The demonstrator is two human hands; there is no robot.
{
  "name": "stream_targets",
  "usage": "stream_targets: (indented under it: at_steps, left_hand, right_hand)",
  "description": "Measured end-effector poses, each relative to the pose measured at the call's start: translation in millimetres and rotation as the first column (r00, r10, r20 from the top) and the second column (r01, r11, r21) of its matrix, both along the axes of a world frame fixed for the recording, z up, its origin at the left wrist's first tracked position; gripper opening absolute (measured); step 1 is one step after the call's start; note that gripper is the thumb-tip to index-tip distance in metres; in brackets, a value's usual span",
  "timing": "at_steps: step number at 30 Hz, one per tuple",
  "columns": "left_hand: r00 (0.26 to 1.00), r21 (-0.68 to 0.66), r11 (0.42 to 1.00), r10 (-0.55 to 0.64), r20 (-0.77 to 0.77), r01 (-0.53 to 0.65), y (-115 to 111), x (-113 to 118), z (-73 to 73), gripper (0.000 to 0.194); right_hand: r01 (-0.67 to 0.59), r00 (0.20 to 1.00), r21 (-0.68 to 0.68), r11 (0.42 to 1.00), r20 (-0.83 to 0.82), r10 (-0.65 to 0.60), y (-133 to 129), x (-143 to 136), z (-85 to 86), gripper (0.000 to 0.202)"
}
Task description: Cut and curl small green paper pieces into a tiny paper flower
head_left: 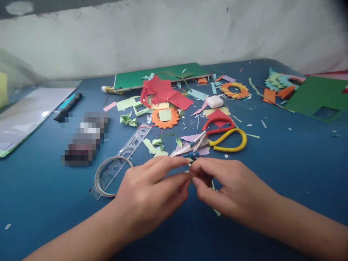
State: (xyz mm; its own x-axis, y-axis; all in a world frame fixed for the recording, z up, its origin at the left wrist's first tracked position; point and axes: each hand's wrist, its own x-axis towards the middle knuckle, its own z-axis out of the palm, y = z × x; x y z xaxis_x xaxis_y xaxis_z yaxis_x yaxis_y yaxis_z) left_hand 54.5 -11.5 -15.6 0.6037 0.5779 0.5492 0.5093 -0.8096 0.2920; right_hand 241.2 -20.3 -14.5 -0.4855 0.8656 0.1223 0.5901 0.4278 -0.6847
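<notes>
My left hand (pixel 156 186) and my right hand (pixel 230 183) meet fingertip to fingertip over the near part of the blue table. Both pinch a small piece of light green paper (pixel 190 162), mostly hidden by the fingers. Under my right hand a light green paper strip (pixel 217 212) sticks out; whether it joins the held piece I cannot tell. Just beyond the fingers lie scissors (pixel 228 139) with one red and one yellow handle, and a blue-and-white compass-like tool (pixel 198 141) across their blades. Left of my left hand, a tape roll (pixel 98 183) rests on a clear ruler (pixel 136 139).
Folded paper rings, one orange (pixel 164 119) and one yellow-orange (pixel 235 90), lie among coloured scraps. A white case (pixel 214 102) sits near red paper (pixel 165 92). Farther off are a green board (pixel 163 74), a green sheet (pixel 315 96), a cutter (pixel 69 105) and a blurred-out item (pixel 87 139).
</notes>
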Motion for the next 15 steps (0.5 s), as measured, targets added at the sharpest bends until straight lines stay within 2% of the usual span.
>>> stream_targets:
  at_steps: [5,9,15]
  left_hand:
    - [1.0,-0.068,0.997,-0.029,0.01,0.03,0.0,-0.4,-3.3,0.007]
    - [0.997,-0.089,0.994,-0.072,-0.027,0.069,1.2,-2.2,-5.1,0.008]
    - [0.997,-0.081,0.995,-0.06,-0.05,0.056,0.0,-3.3,-7.1,0.006]
  right_hand:
    - [-0.041,0.999,0.048,0.998,0.028,0.04,0.2,2.1,-0.8,0.014]
    - [-0.073,0.997,-0.041,0.996,0.037,0.075,1.4,4.4,2.8,0.015]
    - [-0.08,0.997,-0.125,0.989,0.003,0.081,3.4,4.5,7.0,0.014]
